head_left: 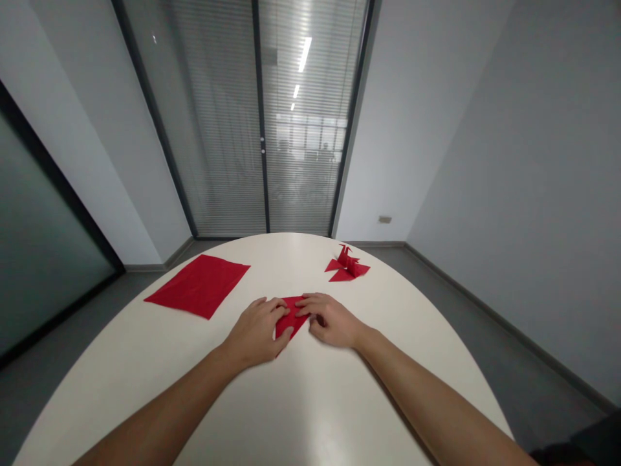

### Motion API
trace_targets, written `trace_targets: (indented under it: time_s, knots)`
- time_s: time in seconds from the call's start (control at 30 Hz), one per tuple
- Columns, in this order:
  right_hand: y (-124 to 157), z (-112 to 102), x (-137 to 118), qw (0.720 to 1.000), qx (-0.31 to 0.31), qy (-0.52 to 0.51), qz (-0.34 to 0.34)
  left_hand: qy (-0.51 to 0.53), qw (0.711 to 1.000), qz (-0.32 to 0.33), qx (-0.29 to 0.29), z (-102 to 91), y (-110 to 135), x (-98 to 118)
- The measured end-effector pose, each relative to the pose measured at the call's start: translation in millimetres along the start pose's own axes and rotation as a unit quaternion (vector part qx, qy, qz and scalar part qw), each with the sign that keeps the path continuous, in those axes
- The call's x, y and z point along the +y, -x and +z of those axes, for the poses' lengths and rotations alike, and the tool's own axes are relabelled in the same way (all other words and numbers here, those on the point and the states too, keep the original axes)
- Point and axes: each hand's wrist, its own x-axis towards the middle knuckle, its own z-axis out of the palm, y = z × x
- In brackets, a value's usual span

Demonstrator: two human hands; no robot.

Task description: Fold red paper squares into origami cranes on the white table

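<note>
A small folded piece of red paper [291, 318] lies on the table in front of me, with a slanting lower right edge and a point toward me. My left hand [257, 331] grips its left side, fingers curved over the top and thumb resting near the lower edge. From the other side, the bent fingers of my right hand [332, 320] press on the paper's upper right corner, the thumb tucked beneath them. Both hands partly cover the paper, so its full outline is hidden.
On the round white table [233, 414], a flat red sheet [201, 285] lies to the left. Folded red paper cranes [348, 264] stand near the far right edge. Beyond the table are a glass partition with blinds [301, 175] and grey-white walls.
</note>
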Motion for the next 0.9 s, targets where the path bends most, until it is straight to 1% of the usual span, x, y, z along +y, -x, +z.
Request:
trace_targets:
  time_s: [0.17, 0.3, 0.5, 0.7, 0.9]
  knots:
    - [1, -2, -1, 0.999, -0.001, 0.032, 0.028, 0.001, 1.0, -0.015, -0.006, -5.6, 1, 5]
    - [0, -2, -1, 0.999, 0.003, 0.028, 0.022, -0.005, 1.0, -0.02, -0.001, -6.3, 1, 8]
    - [1, -2, 0, 0.999, 0.018, 0.028, 0.024, -0.013, 1.0, -0.013, 0.005, -0.7, 2, 6]
    - [-1, -5, -4, 0.998, 0.021, 0.037, 0.035, -0.016, 1.0, -0.01, -0.001, 5.5, 2, 2]
    - [-1, -8, -7, 0.997, 0.023, 0.044, 0.054, 0.006, 1.0, -0.004, 0.02, 9.2, 2, -1]
